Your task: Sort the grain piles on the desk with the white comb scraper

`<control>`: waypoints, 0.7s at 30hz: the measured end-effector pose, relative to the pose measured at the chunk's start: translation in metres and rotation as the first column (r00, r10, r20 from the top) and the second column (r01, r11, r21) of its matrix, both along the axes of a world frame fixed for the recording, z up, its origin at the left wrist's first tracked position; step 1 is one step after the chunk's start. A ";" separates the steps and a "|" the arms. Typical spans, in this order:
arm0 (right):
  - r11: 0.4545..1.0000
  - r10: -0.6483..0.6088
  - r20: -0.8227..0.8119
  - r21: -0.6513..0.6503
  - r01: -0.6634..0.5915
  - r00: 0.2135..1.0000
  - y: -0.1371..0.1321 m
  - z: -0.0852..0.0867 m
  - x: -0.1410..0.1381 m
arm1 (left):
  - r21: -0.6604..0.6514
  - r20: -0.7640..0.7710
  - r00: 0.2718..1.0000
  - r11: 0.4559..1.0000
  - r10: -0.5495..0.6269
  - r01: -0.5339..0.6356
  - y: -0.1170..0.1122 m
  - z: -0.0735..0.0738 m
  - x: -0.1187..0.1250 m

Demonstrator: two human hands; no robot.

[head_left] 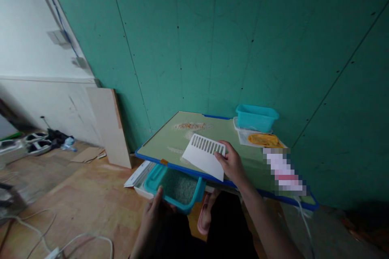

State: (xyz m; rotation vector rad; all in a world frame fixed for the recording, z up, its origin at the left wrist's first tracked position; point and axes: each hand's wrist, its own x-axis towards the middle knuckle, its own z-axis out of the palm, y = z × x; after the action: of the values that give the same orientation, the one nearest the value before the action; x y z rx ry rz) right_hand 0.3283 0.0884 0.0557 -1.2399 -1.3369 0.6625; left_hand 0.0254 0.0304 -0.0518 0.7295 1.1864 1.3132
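My right hand (233, 164) grips a flat white slotted scraper (201, 162), thumb on top near its right end. The scraper is tilted over the near edge of a low green table (243, 166), its row of slots toward the far side. My left hand (153, 207) holds the near rim of a teal plastic bin (181, 205), thumb over the edge. Grey granules (180, 186) lie in this bin, which sits just below the table's front edge. On the tabletop, an orange-and-tan heap of grains (191, 126) and pale streaks of grains (175, 149) lie beyond the scraper.
At the table's back right stand a second teal bin (257, 118) and a yellow item (264, 140) on a white lid. A pixelated object (284, 170) lies near the right end. A green wall (197, 48) rises behind. Cables (82, 236) run over the floor at left.
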 end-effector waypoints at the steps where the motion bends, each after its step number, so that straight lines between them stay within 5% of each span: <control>1: 1.000 0.017 -0.004 -0.004 -0.017 1.000 0.000 0.001 -0.003 | -0.012 0.055 0.998 1.000 -0.015 0.015 0.001 -0.001 -0.001; 13: 0.985 0.164 -0.098 -0.043 -0.168 0.982 0.002 -0.003 -0.016 | -0.066 0.120 0.993 0.998 0.003 0.005 0.001 0.003 -0.002; 21: 0.991 -0.116 -0.015 0.066 0.116 0.993 0.034 0.003 0.021 | -0.068 0.168 0.984 0.997 0.056 -0.045 -0.003 0.017 0.003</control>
State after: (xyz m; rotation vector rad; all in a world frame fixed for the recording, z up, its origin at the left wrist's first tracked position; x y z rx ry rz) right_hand 0.3493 0.1222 0.0589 -1.2478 -1.2579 0.5375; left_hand 0.0282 0.0279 -0.0351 0.5332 1.1104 1.3455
